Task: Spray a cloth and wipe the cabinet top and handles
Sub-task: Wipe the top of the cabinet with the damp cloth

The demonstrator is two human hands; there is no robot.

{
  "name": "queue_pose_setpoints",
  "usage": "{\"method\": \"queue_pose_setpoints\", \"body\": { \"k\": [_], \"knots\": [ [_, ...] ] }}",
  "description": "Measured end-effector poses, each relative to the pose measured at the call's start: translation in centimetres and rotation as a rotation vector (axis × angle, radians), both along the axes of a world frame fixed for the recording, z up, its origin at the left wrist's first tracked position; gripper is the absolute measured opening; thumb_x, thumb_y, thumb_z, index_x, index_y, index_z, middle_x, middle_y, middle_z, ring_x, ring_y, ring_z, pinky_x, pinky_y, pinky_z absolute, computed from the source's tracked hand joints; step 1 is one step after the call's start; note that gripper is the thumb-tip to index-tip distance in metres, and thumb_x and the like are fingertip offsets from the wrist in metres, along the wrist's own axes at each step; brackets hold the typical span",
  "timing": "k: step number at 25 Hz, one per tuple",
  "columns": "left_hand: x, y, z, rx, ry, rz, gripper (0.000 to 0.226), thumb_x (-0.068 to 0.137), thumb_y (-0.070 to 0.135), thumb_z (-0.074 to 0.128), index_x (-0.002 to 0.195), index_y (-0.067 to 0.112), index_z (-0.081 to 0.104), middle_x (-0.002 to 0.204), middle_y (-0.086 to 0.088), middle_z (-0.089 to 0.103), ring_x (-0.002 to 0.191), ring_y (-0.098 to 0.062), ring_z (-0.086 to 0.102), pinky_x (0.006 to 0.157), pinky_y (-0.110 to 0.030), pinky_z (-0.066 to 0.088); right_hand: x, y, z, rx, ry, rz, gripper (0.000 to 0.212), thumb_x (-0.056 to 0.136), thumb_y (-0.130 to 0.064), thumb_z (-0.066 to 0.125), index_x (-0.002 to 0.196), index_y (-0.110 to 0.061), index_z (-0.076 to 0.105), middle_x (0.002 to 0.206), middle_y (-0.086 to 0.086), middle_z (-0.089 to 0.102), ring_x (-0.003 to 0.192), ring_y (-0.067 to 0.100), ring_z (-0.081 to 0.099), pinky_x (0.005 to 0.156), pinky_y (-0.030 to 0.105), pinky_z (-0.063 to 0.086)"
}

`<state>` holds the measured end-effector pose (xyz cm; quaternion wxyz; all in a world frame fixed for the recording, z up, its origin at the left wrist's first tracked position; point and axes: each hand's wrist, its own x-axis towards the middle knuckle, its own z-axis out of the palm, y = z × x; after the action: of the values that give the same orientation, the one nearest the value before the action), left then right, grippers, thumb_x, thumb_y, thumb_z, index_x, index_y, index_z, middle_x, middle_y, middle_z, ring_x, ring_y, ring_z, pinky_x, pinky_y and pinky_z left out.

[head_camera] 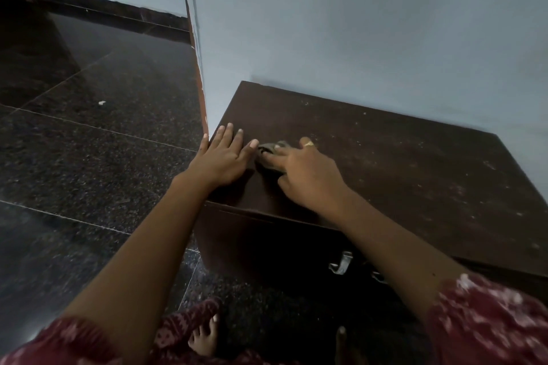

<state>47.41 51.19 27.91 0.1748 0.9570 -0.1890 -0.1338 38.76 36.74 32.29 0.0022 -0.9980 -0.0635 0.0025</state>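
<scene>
A low dark brown cabinet stands against the pale wall; its dusty top (400, 163) fills the right half of the view. My right hand (305, 172) presses a small grey cloth (271, 149) onto the top near the left front corner, and most of the cloth is hidden under the fingers. My left hand (225, 157) lies flat on the top beside it, fingers spread, its fingertips almost touching the cloth. A metal handle (341, 264) shows on the cabinet front below my right forearm. No spray bottle is in view.
A wall corner (198, 68) juts out just left of the cabinet. Dark speckled floor tiles (98, 163) spread to the left. My bare foot (204, 338) stands on the floor in front of the cabinet.
</scene>
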Motion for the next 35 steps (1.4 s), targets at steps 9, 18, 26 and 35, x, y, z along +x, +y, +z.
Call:
{"method": "queue_pose_setpoints", "body": {
  "k": [9, 18, 26, 35],
  "knots": [
    [-0.5, -1.1, -0.6, 0.064, -0.084, -0.067, 0.063, 0.097, 0.048, 0.022, 0.149, 0.021, 0.001, 0.160, 0.001, -0.009, 0.146, -0.016, -0.013, 0.116, -0.045, -0.013, -7.5, -1.5, 0.2, -0.029, 0.082, 0.160, 0.056, 0.092, -0.017, 0.037, 0.142, -0.037, 0.023, 0.153, -0.011, 0.027, 0.130, 0.032, 0.027, 0.094, 0.037, 0.038],
    [-0.7, -2.2, -0.5, 0.054, -0.132, -0.076, 0.056, 0.099, 0.043, 0.020, 0.149, 0.025, 0.002, 0.160, 0.005, -0.007, 0.146, -0.013, -0.011, 0.118, -0.043, -0.008, -2.4, -3.4, -0.7, -0.036, -0.024, 0.053, 0.054, 0.090, -0.020, 0.041, 0.139, -0.038, 0.030, 0.148, -0.014, 0.036, 0.121, 0.030, 0.033, 0.080, 0.032, 0.038],
    [-0.5, -2.5, -0.9, 0.106, -0.125, -0.058, 0.057, 0.098, 0.045, 0.014, 0.148, 0.028, -0.008, 0.158, 0.008, -0.016, 0.145, -0.010, -0.017, 0.117, -0.040, -0.010, 10.6, -5.6, -0.6, 0.011, 0.076, -0.098, 0.052, 0.091, -0.008, 0.041, 0.138, -0.028, 0.038, 0.149, 0.009, 0.037, 0.128, 0.033, 0.038, 0.107, 0.043, 0.037],
    [-0.5, -2.3, -0.7, 0.109, -0.117, -0.069, 0.058, 0.098, 0.046, 0.015, 0.148, 0.028, -0.005, 0.159, 0.007, -0.013, 0.145, -0.011, -0.015, 0.117, -0.042, -0.009, 15.1, -7.1, 0.0, 0.050, 0.103, -0.303, 0.040, 0.091, -0.004, 0.044, 0.130, -0.011, 0.047, 0.124, 0.020, 0.049, 0.099, 0.034, 0.058, 0.080, 0.035, 0.049]
  ]
}}
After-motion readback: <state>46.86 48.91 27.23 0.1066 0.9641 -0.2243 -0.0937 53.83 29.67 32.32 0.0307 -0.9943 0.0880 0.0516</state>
